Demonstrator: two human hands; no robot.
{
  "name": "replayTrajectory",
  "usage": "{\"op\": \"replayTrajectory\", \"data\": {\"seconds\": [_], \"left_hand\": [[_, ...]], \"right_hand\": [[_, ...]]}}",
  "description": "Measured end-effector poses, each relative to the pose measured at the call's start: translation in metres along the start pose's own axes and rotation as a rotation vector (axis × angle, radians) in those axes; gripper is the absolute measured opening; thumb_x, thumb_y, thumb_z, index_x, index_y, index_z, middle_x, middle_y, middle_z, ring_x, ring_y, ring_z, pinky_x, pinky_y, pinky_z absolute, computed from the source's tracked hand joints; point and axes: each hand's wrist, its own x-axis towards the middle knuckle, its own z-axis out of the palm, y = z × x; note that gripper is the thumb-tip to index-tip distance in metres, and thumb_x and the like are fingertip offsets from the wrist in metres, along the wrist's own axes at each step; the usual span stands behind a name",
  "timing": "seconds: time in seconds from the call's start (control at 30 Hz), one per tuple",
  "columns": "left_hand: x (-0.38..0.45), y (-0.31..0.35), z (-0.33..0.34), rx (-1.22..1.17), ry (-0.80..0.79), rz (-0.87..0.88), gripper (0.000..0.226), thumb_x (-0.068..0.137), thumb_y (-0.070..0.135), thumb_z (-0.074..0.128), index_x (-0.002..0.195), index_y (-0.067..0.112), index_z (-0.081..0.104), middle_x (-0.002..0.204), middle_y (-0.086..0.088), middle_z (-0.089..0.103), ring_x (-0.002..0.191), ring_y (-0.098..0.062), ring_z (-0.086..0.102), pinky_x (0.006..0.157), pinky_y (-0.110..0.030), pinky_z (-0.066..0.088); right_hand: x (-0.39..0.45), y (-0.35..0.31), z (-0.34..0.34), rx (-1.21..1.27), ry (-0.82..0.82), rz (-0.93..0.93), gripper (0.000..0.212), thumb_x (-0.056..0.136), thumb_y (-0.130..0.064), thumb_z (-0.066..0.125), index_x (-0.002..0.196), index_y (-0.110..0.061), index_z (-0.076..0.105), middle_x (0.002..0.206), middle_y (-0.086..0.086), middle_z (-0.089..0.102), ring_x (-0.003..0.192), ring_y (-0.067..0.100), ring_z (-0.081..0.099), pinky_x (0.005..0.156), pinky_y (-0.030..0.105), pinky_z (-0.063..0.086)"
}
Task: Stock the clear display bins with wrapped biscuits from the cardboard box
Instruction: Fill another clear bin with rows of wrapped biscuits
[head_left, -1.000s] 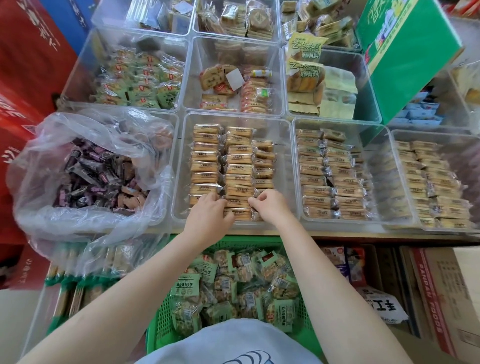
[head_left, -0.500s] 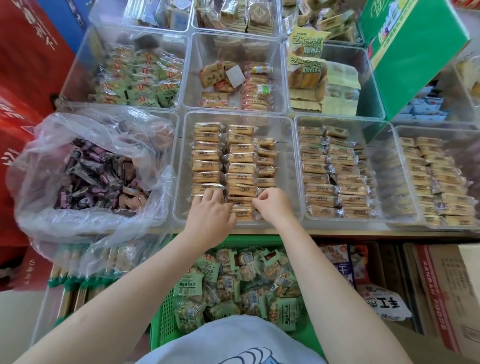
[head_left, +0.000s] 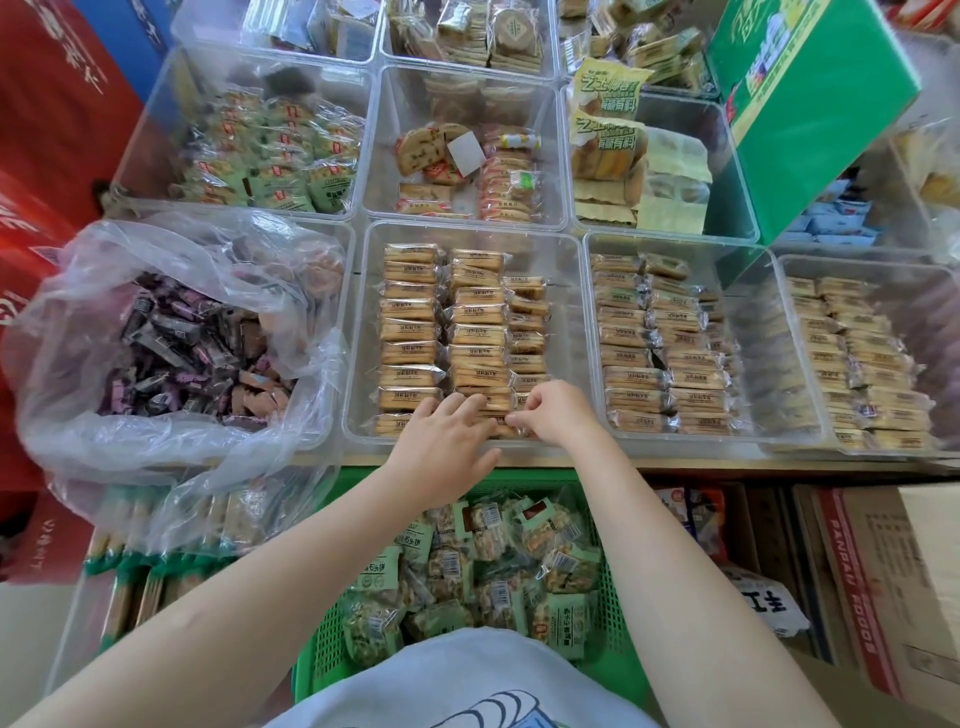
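- Both hands work at the near edge of the middle clear bin (head_left: 358, 332) in the head view, the only view given. Left hand (head_left: 447, 436) lies with fingers fairly straight, pressing flat on the nearest wrapped biscuits (head_left: 410, 353). Right hand (head_left: 550, 410) has its fingers curled, pinching the wrapper end of a packet in the front row.
- Within that bin the biscuits stand in three neat columns running from the near wall toward the far one. The two left columns reach close to the far wall; the right column stops shorter, and a bare strip runs along the bin's right wall.
- By my reading this bin is mostly stocked, and the hands are squaring up the front row rather than adding much.
- Two bins to the right, the neighbouring bin (head_left: 769, 332) and the far-right bin (head_left: 810, 364), already hold similar packets in rows, so those look largely done.
- A cardboard box (head_left: 883, 582) sits below the shelf's near edge at right; whether any biscuits remain in it I cannot tell.
- Other bins in the back rows hold different snacks, some only part full.
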Motion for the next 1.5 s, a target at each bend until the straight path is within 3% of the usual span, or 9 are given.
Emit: {"op": "replayTrajectory", "data": {"seconds": [0.27, 0.37, 0.43, 0.67, 0.8, 0.9, 1.17, 1.33, 1.5], "left_hand": [[-0.001, -0.005, -0.006, 0.011, -0.048, 0.027, 0.055, 0.105, 0.054, 0.024, 0.152, 0.031, 0.040, 0.163, 0.002, 0.030, 0.149, -0.018, 0.028, 0.121, -0.046, 0.011], [-0.004, -0.006, -0.008, 0.014, -0.043, 0.040, 0.054, 0.105, 0.054, 0.024, 0.151, 0.031, 0.040, 0.163, 0.002, 0.030, 0.149, -0.018, 0.028, 0.121, -0.046, 0.009], [-0.007, -0.007, -0.005, 0.018, -0.031, 0.053, 0.055, 0.105, 0.054, 0.025, 0.152, 0.029, 0.038, 0.163, 0.002, 0.029, 0.149, -0.018, 0.026, 0.121, -0.047, 0.009], [-0.008, -0.008, -0.007, -0.017, -0.014, 0.065, 0.054, 0.105, 0.053, 0.029, 0.153, 0.030, 0.036, 0.163, 0.006, 0.030, 0.150, -0.017, 0.023, 0.121, -0.047, 0.010], [-0.003, -0.014, -0.015, -0.019, 0.080, 0.026, 0.058, 0.105, 0.050, 0.030, 0.157, 0.025, 0.026, 0.168, 0.000, 0.014, 0.155, -0.020, 0.006, 0.125, -0.045, 0.007], [0.005, -0.023, -0.016, 0.017, 0.019, -0.043, 0.064, 0.106, 0.052, 0.022, 0.161, 0.019, 0.014, 0.169, -0.002, 0.003, 0.155, -0.020, -0.004, 0.124, -0.042, -0.001], [0.010, -0.026, -0.009, 0.013, -0.059, -0.123, 0.067, 0.105, 0.054, 0.015, 0.160, 0.016, 0.018, 0.168, -0.003, 0.014, 0.155, -0.020, 0.005, 0.124, -0.045, 0.004], [0.009, -0.029, -0.012, 0.015, 0.014, -0.094, 0.061, 0.105, 0.052, 0.023, 0.157, 0.020, 0.029, 0.165, -0.001, 0.025, 0.154, -0.021, 0.013, 0.124, -0.044, 0.009], [0.016, -0.027, -0.011, 0.000, 0.059, -0.063, 0.066, 0.105, 0.052, 0.024, 0.161, 0.020, 0.011, 0.169, -0.002, -0.003, 0.155, -0.019, -0.010, 0.126, -0.043, 0.003]], "right_hand": [[-0.005, -0.001, -0.001, 0.020, -0.017, -0.041, 0.030, 0.088, -0.043, 0.074, 0.084, -0.014, 0.066, 0.086, 0.003, 0.069, 0.077, 0.016, 0.061, 0.066, 0.030, 0.048], [-0.006, -0.001, -0.003, 0.105, -0.034, -0.043, 0.043, 0.090, -0.052, 0.068, 0.090, -0.009, 0.070, 0.089, 0.005, 0.073, 0.078, 0.018, 0.065, 0.074, 0.033, 0.053], [-0.007, -0.003, -0.004, 0.157, -0.028, -0.043, 0.046, 0.094, -0.054, 0.062, 0.083, -0.010, 0.070, 0.084, 0.003, 0.074, 0.080, 0.018, 0.068, 0.076, 0.034, 0.054], [0.002, -0.008, 0.004, 0.148, -0.010, -0.034, 0.036, 0.095, -0.035, 0.063, 0.082, -0.003, 0.074, 0.082, 0.010, 0.076, 0.081, 0.025, 0.072, 0.082, 0.040, 0.058], [0.009, -0.007, -0.004, 0.272, 0.096, 0.012, 0.034, 0.097, -0.045, 0.060, 0.089, -0.012, 0.060, 0.086, 0.002, 0.065, 0.077, 0.016, 0.059, 0.065, 0.030, 0.045], [0.016, -0.012, -0.002, 0.325, 0.139, 0.003, 0.028, 0.097, -0.042, 0.061, 0.100, -0.015, 0.059, 0.096, 0.002, 0.066, 0.090, 0.019, 0.062, 0.072, 0.032, 0.048], [0.029, -0.023, 0.013, 0.317, 0.194, -0.023, 0.022, 0.092, -0.036, 0.070, 0.085, -0.018, 0.060, 0.087, 0.001, 0.067, 0.085, 0.019, 0.063, 0.076, 0.035, 0.053], [0.033, -0.017, 0.007, 0.375, 0.121, 0.020, 0.028, 0.089, -0.038, 0.073, 0.101, -0.017, 0.059, 0.095, -0.003, 0.063, 0.084, 0.013, 0.060, 0.071, 0.031, 0.050], [0.038, -0.024, 0.000, 0.480, 0.186, 0.002, 0.032, 0.095, -0.045, 0.063, 0.110, -0.017, 0.056, 0.100, -0.006, 0.058, 0.088, 0.011, 0.056, 0.068, 0.027, 0.042]]}}
